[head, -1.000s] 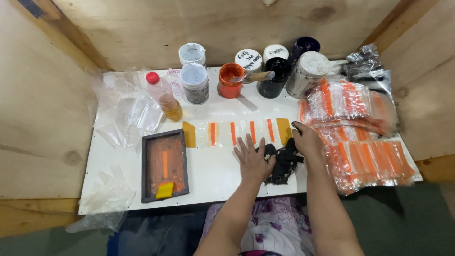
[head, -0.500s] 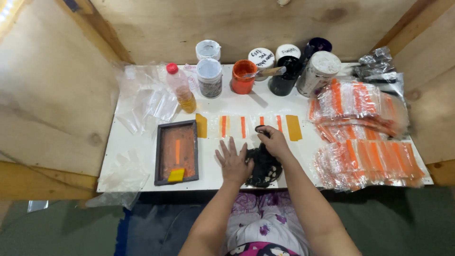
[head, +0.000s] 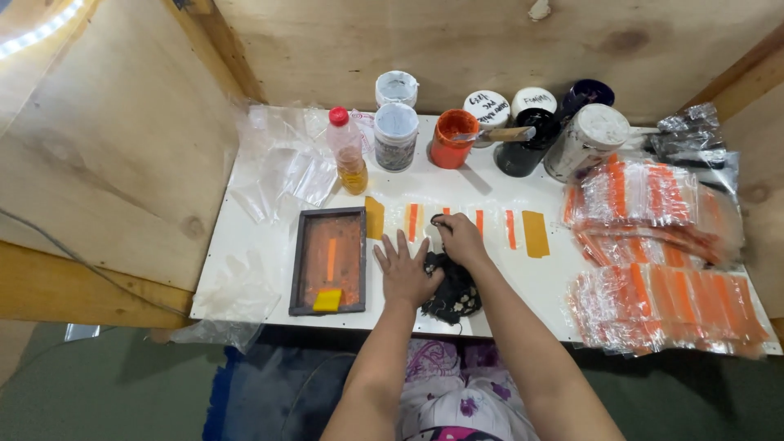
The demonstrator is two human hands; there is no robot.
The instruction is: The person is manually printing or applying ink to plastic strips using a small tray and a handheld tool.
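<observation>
While the left hand stays flat and empty, the right hand has slid its clutched black rag leftward across the orange-striped strips.

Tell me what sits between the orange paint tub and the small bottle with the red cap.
In the head view, a clear jar with a pale lid stands between the orange tub and the red-capped bottle.

Two hands, seven jars, one bottle, one framed screen.
</observation>
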